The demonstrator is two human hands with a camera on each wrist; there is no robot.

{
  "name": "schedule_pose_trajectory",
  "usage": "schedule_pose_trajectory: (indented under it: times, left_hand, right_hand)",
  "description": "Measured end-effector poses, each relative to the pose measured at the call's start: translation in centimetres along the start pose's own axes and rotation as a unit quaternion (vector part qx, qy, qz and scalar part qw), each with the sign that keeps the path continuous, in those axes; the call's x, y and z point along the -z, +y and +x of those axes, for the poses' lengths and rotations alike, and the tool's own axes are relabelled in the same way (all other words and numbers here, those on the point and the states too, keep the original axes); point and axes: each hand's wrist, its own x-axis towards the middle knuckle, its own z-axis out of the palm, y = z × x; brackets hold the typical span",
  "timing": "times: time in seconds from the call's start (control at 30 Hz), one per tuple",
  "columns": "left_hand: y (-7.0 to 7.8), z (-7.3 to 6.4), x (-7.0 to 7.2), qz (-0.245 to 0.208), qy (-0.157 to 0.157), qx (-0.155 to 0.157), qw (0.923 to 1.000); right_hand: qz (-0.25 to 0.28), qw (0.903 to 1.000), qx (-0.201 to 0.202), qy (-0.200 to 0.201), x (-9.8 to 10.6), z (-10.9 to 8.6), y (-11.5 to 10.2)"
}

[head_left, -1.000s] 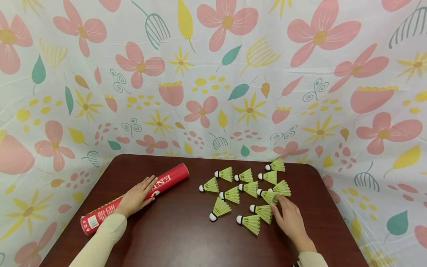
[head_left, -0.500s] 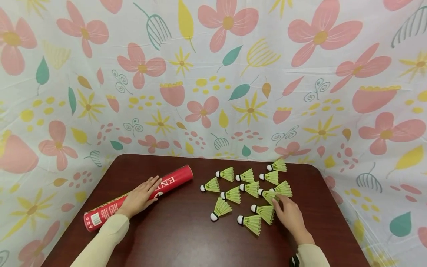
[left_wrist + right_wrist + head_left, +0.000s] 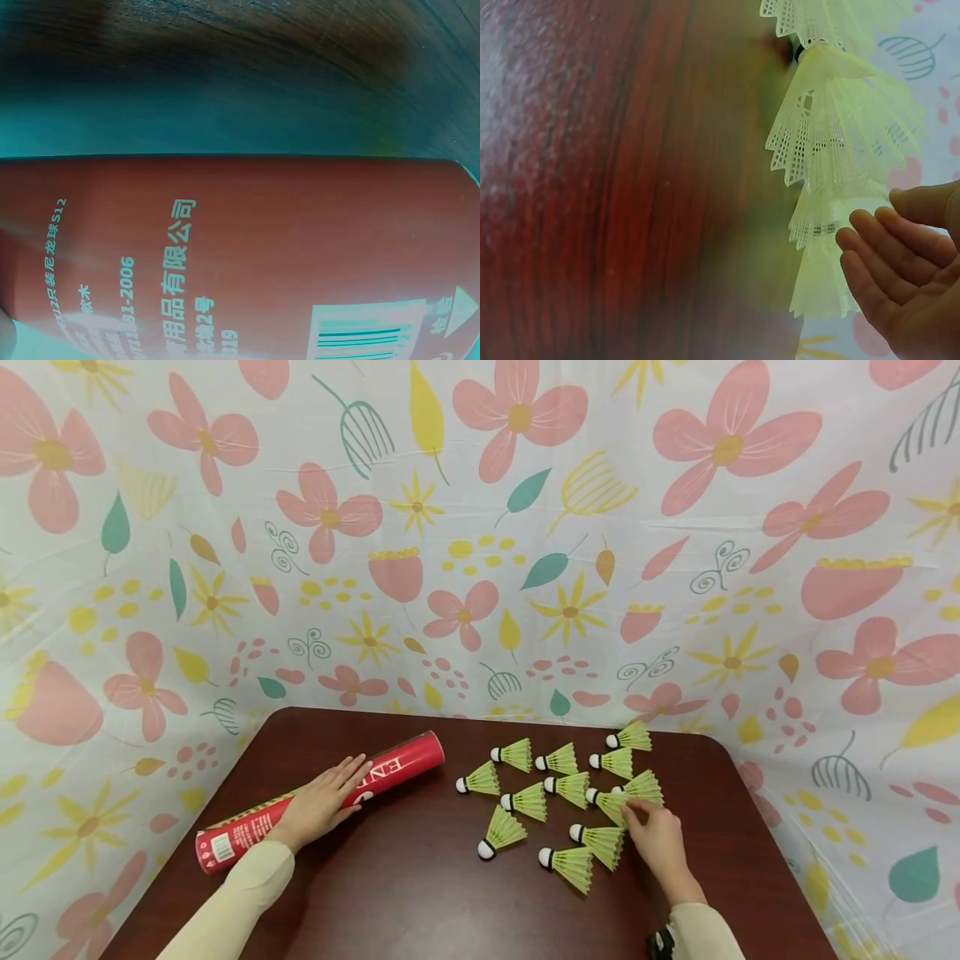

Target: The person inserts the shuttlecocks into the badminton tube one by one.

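Note:
My left hand lies over a red shuttlecock tube, fingers extended along its upper side. The tube rests slantwise on the left of the table; its printed wall and barcode fill the left wrist view. On the right, my right hand pinches the skirt edge of a yellow shuttlecock between thumb and fingertips. That shuttlecock has a white cork with a black band and lies among the others. In the right wrist view, the fingers meet the skirt's edge, and nearer skirts partly overlap it.
Several more yellow shuttlecocks lie spread over the right half of the dark wooden table, corks mostly pointing left. A flower-printed cloth hangs behind the table's back edge and along both sides.
My right thumb and fingertips have drawn together at the shuttlecock's skirt. The left hand stays on the tube. The whole head view has shifted slightly to the right.

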Motion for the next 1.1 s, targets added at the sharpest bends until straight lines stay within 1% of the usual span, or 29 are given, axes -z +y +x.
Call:
schedule_pose_trajectory:
  times: [0.07, 0.17, 0.3, 0.43, 0.53, 0.63, 0.8, 0.97, 1.1]
  left_hand:
    - [0.1, 0.0, 0.2, -0.003, -0.001, 0.0, 1.0]
    - [0.4, 0.1, 0.5, -0.008, 0.003, -0.001, 1.0]
    - [0.8, 0.1, 0.7, -0.012, 0.02, -0.009, 0.9997]
    - [1.1, 0.2, 0.8, -0.007, 0.027, -0.013, 0.9995]
    - [1.3, 0.0, 0.8, -0.001, 0.033, -0.015, 0.9993]
    - [1.5, -0.2, 0.8, -0.004, 0.04, -0.017, 0.9991]
    - [1.8, -0.5, 1.1, -0.012, 0.049, -0.024, 0.9984]
    - [1.8, -0.6, 1.2, -0.01, 0.06, -0.033, 0.9976]
    - [1.8, -0.9, 1.0, -0.02, 0.067, -0.035, 0.997]
  right_hand:
    - [0.0, 0.9999, -0.007, 0.007, -0.1, 0.1, 0.0]
    - [0.005, 0.9997, -0.008, 0.021, -0.1, 0.2, 0.0]
    - [0.013, 0.999, 0.005, 0.043, -0.1, 0.2, 0.1]
    - [0.009, 0.9979, 0.013, 0.063, 0.1, 0.2, 0.1]
    - [0.007, 0.9977, 0.014, 0.066, 0.4, 0.1, -0.1]
    - [0.006, 0.9977, 0.017, 0.066, 0.8, 0.0, -0.4]
    - [0.004, 0.9966, 0.027, 0.078, 1.2, -0.2, -0.8]
    - [0.008, 0.9965, 0.022, 0.08, 1.6, 0.0, -1.4]
    - [0.013, 0.9966, 0.013, 0.08, 1.9, 0.1, -2.0]
